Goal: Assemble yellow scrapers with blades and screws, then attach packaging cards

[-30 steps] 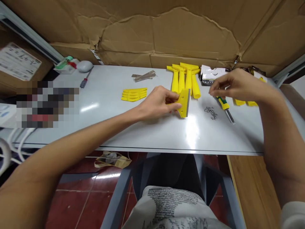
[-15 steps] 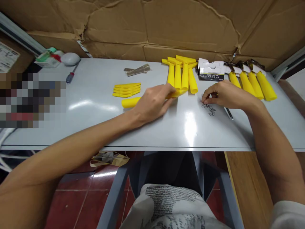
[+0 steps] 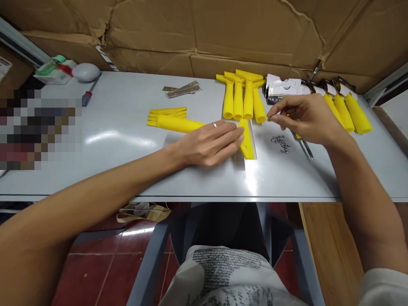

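Note:
My left hand (image 3: 208, 144) is closed around a yellow plastic scraper (image 3: 247, 146), pressing it to the table. Its handle points left and its wide head, with a thin blade-like strip along the far edge, lies to the right of my fingers. Thumb and forefinger of my right hand (image 3: 302, 117) are pinched together above the table, seemingly on a tiny screw mostly hidden by the fingertips. A screwdriver (image 3: 307, 148) with a yellow grip and metal shaft runs under that palm, tucked in the other fingers. Below the fingertips lies a small pile of screws (image 3: 280, 144).
Several yellow scraper handles (image 3: 237, 97) stand in a row at the back. Yellow strips (image 3: 153, 117) and metal blades (image 3: 181, 89) lie to the left. Scrapers with white-black packaging (image 3: 358, 112) are at right. Another screwdriver (image 3: 86, 97) lies far left, near a white rounded object (image 3: 86, 72).
My left hand has turned the scraper so its head faces up toward me. My right hand has lifted off the screw pile, its fingertips now pinched above and left of it.

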{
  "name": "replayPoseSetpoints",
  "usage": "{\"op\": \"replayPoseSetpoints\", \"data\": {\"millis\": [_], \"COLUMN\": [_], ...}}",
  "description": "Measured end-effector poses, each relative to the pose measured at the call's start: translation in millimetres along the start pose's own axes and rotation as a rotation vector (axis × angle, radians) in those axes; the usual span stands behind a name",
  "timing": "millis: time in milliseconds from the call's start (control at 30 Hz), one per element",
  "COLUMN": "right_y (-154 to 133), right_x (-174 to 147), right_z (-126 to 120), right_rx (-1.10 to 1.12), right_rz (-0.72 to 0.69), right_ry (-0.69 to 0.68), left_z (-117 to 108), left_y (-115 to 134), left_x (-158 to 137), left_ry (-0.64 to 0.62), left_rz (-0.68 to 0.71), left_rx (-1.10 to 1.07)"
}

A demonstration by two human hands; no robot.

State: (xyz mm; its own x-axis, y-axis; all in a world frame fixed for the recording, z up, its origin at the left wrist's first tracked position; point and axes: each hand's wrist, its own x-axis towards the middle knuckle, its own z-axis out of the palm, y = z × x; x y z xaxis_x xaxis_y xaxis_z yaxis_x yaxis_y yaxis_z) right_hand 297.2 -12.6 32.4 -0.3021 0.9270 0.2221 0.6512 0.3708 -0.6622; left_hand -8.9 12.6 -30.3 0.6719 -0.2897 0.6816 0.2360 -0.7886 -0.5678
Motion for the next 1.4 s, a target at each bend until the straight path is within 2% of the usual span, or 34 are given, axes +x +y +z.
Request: {"op": "replayPoseSetpoints", "data": {"millis": [67,133,267,400,467,567,600,667,733,767,867,933,1033,1100,1200,1400], "right_y": [-10,-19,-28,-28,-26,-22,-22,-20,-20,-20,-20,-22,-24,-27,-31,-33], "right_x": [-3,-7,-11,-12,-11,-9,-8,-8,-8,-8,-9,-10,-10,-11,-12,-12], "right_z": [11,21,35,44,44,31,24,10,0,-2,2,8,18,24,31,34], "right_rx": [0.193,0.280,0.228,0.223,0.243,0.145,0.076,-0.058,-0.128,-0.123,0.055,0.251,0.473,0.568,0.639,0.645], "right_rz": [-0.028,-0.073,-0.048,0.096,0.130,0.089,0.065,0.027,0.011,0.018,0.115,0.184,0.231,0.249,0.260,0.233], "right_ry": [0.076,0.083,0.037,0.033,0.050,0.077,0.038,-0.149,-0.354,-0.400,-0.364,-0.351,-0.420,-0.425,-0.385,-0.374], "left_z": [-5,-9,-10,-4,-2,2,2,3,2,1,-2,-3,-4,-5,-8,-9], "left_y": [-2,-3,-3,0,1,0,-1,-3,-5,-5,-3,0,1,1,-1,-1], "left_x": [7,13,14,3,-1,-6,-7,-8,-8,-8,-6,-6,-4,-1,4,6], "left_ry": [-0.018,-0.038,-0.061,-0.219,-0.286,-0.290,-0.277,-0.257,-0.262,-0.261,-0.223,-0.249,-0.360,-0.380,-0.380,-0.438], "left_rz": [0.090,0.150,0.165,0.160,0.149,0.056,0.002,-0.085,-0.079,-0.038,0.056,-0.017,-0.172,-0.188,-0.174,-0.261], "left_rx": [-0.002,0.002,0.003,0.045,0.032,-0.088,-0.155,-0.279,-0.296,-0.258,-0.148,-0.203,-0.342,-0.361,-0.380,-0.518]}}
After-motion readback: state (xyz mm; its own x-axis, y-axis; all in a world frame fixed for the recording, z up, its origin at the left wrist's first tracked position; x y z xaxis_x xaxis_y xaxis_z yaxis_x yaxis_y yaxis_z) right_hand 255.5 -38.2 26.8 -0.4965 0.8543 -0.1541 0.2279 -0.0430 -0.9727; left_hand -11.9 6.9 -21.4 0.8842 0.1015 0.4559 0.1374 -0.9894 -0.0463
